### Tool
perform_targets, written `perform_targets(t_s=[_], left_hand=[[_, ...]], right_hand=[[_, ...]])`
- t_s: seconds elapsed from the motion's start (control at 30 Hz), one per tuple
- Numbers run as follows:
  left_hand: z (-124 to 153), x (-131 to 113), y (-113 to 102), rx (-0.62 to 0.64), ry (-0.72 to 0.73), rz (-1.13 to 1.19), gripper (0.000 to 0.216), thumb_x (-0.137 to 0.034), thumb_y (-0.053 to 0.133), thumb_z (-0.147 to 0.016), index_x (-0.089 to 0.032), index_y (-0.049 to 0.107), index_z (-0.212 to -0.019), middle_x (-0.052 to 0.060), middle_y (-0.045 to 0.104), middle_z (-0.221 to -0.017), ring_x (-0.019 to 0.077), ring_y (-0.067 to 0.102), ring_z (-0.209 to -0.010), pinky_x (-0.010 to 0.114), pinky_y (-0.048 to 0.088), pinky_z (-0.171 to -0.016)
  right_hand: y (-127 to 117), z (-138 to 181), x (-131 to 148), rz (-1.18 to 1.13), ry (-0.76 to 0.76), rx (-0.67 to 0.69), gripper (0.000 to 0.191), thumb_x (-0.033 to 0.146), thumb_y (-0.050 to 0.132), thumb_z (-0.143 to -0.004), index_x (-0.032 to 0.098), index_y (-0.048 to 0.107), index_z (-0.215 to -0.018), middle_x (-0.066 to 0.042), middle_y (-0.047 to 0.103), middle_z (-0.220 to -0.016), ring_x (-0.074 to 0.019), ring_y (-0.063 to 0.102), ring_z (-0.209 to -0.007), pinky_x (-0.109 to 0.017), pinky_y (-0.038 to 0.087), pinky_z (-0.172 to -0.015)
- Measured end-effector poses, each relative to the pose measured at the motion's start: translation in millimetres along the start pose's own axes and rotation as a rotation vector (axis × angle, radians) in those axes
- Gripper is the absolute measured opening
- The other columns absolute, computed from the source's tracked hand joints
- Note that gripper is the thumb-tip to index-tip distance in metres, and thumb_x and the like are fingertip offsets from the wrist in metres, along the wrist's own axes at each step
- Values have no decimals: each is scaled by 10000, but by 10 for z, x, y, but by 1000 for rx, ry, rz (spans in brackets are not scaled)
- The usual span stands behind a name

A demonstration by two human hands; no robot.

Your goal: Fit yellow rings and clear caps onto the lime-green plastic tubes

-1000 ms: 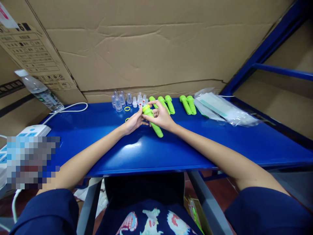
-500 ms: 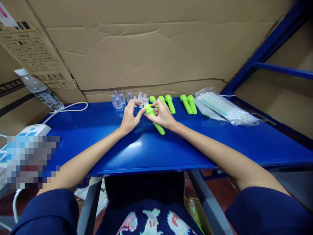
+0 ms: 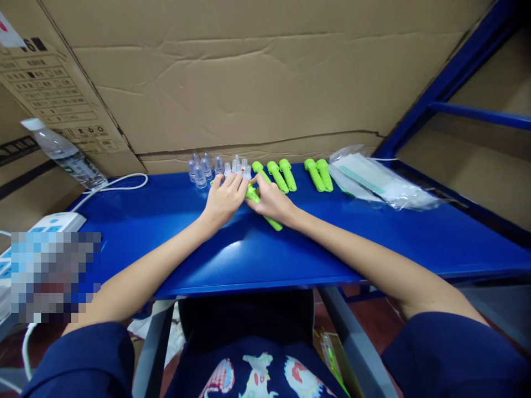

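Note:
My right hand (image 3: 274,200) is closed around a bright green plastic torch-shaped body (image 3: 274,223), whose narrow end points down and to the right. My left hand (image 3: 224,198) is curled over its head end, back of the hand up, fingers closed and fingertips hidden. A small yellow bit (image 3: 212,182) peeks out left of the left fingers; its shape cannot be made out. Just behind my hands stand small clear-and-white pieces (image 3: 236,166). Farther left is a cluster of clear plastic caps (image 3: 201,176). More green torch bodies (image 3: 287,176) lie behind my right hand.
Two green torch bodies (image 3: 319,176) lie farther right, beside clear plastic bags (image 3: 381,179). A water bottle (image 3: 66,152), white cable (image 3: 128,181) and power strip (image 3: 53,224) are at the left. Cardboard (image 3: 265,83) walls the back of the blue table (image 3: 199,271).
My left hand has turned from a thumb-and-finger pinch to curled over the torch's head end. The yellow rim seen there is now covered; a yellow bit shows at the left fingers.

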State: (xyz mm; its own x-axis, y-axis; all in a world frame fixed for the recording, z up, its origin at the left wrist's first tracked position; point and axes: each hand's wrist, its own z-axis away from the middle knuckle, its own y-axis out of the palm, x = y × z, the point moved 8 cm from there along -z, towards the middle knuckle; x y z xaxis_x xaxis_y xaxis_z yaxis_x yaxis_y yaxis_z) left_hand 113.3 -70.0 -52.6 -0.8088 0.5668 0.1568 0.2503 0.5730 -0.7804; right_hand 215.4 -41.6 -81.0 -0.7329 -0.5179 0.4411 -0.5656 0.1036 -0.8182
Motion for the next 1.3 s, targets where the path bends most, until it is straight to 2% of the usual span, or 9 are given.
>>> perform_targets(t_s=[0.2,0.4,0.57,0.83,1.07,1.17,1.3], left_hand=[[24,-157,112,148,15,-42,437,-77,262,-1001,-97,679,-1132,207,690,-1052,329,588,-1035,434,378,-934],[38,-177,192,220,107,-85,423,-59,279,-993,-63,670,-1153,218,697,-1051,344,598,-1064,433,367,-920],[50,-116,194,179,154,-67,348,-70,331,-989,-110,669,-1061,177,707,-1008,315,612,-1007,421,347,-901],[78,-157,156,82,236,-190,303,-52,350,-986,-128,642,-954,141,702,-911,295,629,-938,409,329,-858],[91,-171,139,64,309,-186,305,-41,354,-987,-146,625,-894,118,703,-863,274,636,-895,394,311,-821],[81,-173,167,60,281,-131,308,-72,351,-1014,-148,628,-906,110,717,-889,265,642,-906,399,301,-844],[59,-119,196,52,159,9,314,-247,351,-1076,-158,625,-950,105,733,-935,269,649,-948,413,289,-891]], right_hand=[[58,35,43,161,34,94,421,296,534,-909,116,473,-1284,-198,748,-984,-392,733,-893,-438,548,-710],[70,58,68,222,47,126,363,260,545,-907,142,499,-1247,-202,753,-1035,-384,738,-927,-423,550,-720],[76,42,8,144,56,103,453,287,558,-884,116,434,-1284,-198,744,-973,-378,732,-898,-427,539,-703],[91,-1,-31,-2,-83,-18,436,265,541,-811,174,359,-1197,-40,646,-745,-255,636,-594,-358,460,-574],[103,-7,-18,-114,-78,18,452,243,573,-800,186,338,-1182,-3,581,-724,-223,587,-561,-333,421,-547],[89,-62,-93,-118,-51,18,424,256,592,-810,186,360,-1157,-7,574,-719,-243,602,-593,-359,443,-589],[-25,-126,-208,-178,-26,-75,438,243,638,-780,207,359,-1115,38,539,-645,-233,592,-564,-355,444,-601]])
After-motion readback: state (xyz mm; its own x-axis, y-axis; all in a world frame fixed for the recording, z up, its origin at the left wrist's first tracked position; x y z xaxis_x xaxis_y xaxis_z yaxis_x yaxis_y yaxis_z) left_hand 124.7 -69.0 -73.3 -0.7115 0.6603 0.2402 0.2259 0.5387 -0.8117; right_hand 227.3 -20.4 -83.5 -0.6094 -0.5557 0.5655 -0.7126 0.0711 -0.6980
